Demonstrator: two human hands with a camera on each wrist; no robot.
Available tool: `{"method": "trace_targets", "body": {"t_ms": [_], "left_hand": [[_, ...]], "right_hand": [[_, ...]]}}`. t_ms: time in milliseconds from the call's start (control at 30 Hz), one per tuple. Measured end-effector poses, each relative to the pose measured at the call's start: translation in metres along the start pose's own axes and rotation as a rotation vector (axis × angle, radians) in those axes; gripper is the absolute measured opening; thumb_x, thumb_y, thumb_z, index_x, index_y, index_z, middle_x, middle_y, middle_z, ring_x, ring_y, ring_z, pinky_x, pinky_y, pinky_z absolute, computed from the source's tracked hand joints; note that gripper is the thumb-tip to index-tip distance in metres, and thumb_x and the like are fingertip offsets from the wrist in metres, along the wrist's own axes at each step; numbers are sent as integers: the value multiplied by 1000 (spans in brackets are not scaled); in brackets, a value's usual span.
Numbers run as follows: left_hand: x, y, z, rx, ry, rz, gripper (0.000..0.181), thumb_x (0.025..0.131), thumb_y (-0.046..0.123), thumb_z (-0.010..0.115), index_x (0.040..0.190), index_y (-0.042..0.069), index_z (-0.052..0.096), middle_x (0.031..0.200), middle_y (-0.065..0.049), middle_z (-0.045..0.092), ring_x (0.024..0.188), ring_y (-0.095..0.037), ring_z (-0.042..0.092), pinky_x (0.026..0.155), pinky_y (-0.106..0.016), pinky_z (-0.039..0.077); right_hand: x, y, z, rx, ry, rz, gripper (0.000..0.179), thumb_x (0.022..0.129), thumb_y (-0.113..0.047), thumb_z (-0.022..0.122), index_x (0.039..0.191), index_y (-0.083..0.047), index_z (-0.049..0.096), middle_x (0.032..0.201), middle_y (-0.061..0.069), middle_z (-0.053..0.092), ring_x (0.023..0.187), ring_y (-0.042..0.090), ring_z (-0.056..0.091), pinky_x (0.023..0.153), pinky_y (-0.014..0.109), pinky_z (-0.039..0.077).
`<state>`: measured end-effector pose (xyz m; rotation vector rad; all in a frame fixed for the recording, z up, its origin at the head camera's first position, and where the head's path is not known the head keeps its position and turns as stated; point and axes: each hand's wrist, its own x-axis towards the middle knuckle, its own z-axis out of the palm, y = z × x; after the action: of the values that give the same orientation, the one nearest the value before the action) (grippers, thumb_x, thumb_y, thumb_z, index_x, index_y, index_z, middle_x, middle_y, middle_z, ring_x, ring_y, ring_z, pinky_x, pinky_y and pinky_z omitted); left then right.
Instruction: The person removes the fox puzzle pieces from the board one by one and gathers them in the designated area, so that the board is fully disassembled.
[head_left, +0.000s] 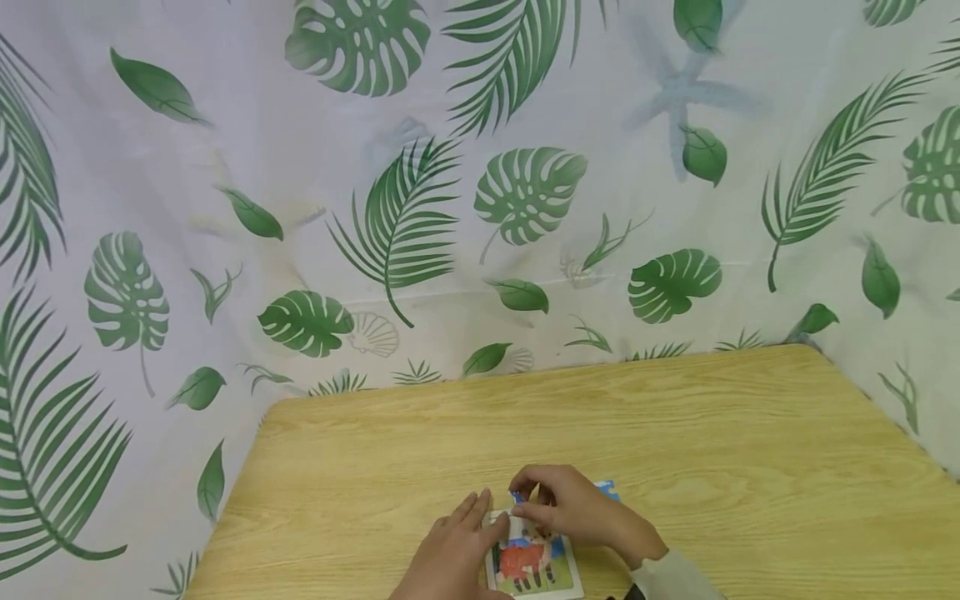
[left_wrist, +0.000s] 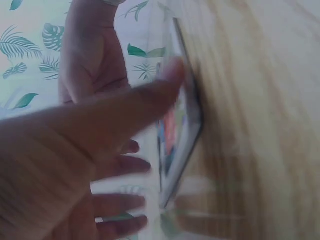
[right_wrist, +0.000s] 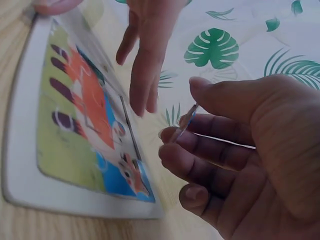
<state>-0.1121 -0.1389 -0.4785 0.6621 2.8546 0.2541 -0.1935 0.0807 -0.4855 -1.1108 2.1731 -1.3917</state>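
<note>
A jigsaw puzzle in a pale tray [head_left: 573, 579] lies on the table, showing a red-orange animal on green ground with blue behind it. Between thumb and fingers, my right hand [head_left: 573, 507] pinches a small jigsaw piece [right_wrist: 187, 121] above the puzzle's far edge. Seen edge-on in the right wrist view, the piece is apart from the tray. On the tray's left side rests my left hand [head_left: 453, 552], its fingers extended and its thumb [left_wrist: 172, 75] over the tray. Part of the picture's upper area is hidden by both hands.
Blue-and-white jigsaw pieces [head_left: 607, 488] lie on the table just beyond my right hand. The wood-grain table [head_left: 360, 467] reaches back to a leaf-patterned cloth [head_left: 450, 333] hanging behind and beside it.
</note>
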Motion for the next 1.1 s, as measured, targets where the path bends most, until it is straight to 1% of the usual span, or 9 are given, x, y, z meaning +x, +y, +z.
{"method": "trace_targets", "body": {"t_ms": [67, 167, 333, 500, 600, 700, 800, 967, 1100], "left_hand": [[-1, 1, 2, -2, 7, 23, 88, 76, 64, 81, 150, 23, 58, 162, -13, 40, 146, -36, 41, 101, -57, 51], [-1, 2, 3, 13, 7, 41, 85, 77, 67, 78, 150, 28, 58, 162, -6, 42, 147, -33, 41, 105, -53, 49], [-3, 0, 1, 53, 24, 58, 84, 75, 69, 79, 145, 25, 63, 157, -5, 49, 143, -30, 47, 106, -47, 49], [-6, -4, -3, 2, 1, 24, 84, 73, 66, 83, 143, 22, 65, 156, -4, 50, 142, -29, 48, 108, -48, 47], [-7, -6, -6, -35, -25, -2, 84, 73, 63, 86, 143, 22, 65, 157, -3, 49, 144, -29, 46, 109, -49, 46], [-7, -7, -9, -42, -48, -11, 84, 73, 61, 87, 144, 22, 64, 158, -3, 48, 145, -28, 45, 109, -49, 46], [-8, -7, -11, -53, -62, -17, 84, 73, 58, 88, 144, 22, 63, 158, -4, 47, 145, -28, 44, 109, -49, 46], [-7, -6, -11, -70, -64, -28, 82, 73, 56, 89, 143, 22, 65, 158, -3, 47, 146, -29, 44, 109, -50, 46], [-7, -6, -8, -74, -58, -32, 81, 72, 57, 89, 142, 22, 66, 158, -3, 48, 145, -30, 45, 109, -50, 46]], "right_hand": [[-1, -2, -2, -18, 12, -3, 29, 102, -19, 68, 118, 5, 67, 101, 3, 69, 64, 6, 61, 60, 24, 54], [-2, -2, -7, -36, 24, -3, 27, 102, -18, 67, 118, 4, 67, 101, 3, 69, 66, 7, 62, 61, 25, 55], [-10, 2, -16, -101, 48, -10, 28, 101, -19, 69, 119, 2, 69, 104, 6, 71, 77, 8, 64, 69, 27, 57], [-23, 8, -31, -153, 92, 6, 27, 100, -20, 71, 120, -1, 71, 111, 8, 71, 85, 9, 63, 73, 27, 56], [-32, 13, -40, -202, 127, 3, 26, 98, -17, 72, 119, -2, 71, 106, 3, 70, 83, 8, 62, 71, 27, 55], [-38, 17, -48, -246, 152, 16, 25, 98, -17, 73, 118, -2, 71, 99, -2, 67, 82, 7, 60, 70, 26, 54], [-43, 19, -54, -238, 159, 52, 24, 99, -20, 72, 114, -2, 70, 95, -4, 65, 81, 7, 59, 69, 26, 54], [-53, 21, -64, -236, 183, 86, 23, 96, -21, 75, 109, -3, 68, 96, -2, 66, 80, 9, 58, 67, 25, 54], [-63, 27, -73, -307, 230, 79, 26, 91, -17, 80, 109, -3, 68, 103, 1, 66, 81, 8, 56, 68, 24, 53]]}}
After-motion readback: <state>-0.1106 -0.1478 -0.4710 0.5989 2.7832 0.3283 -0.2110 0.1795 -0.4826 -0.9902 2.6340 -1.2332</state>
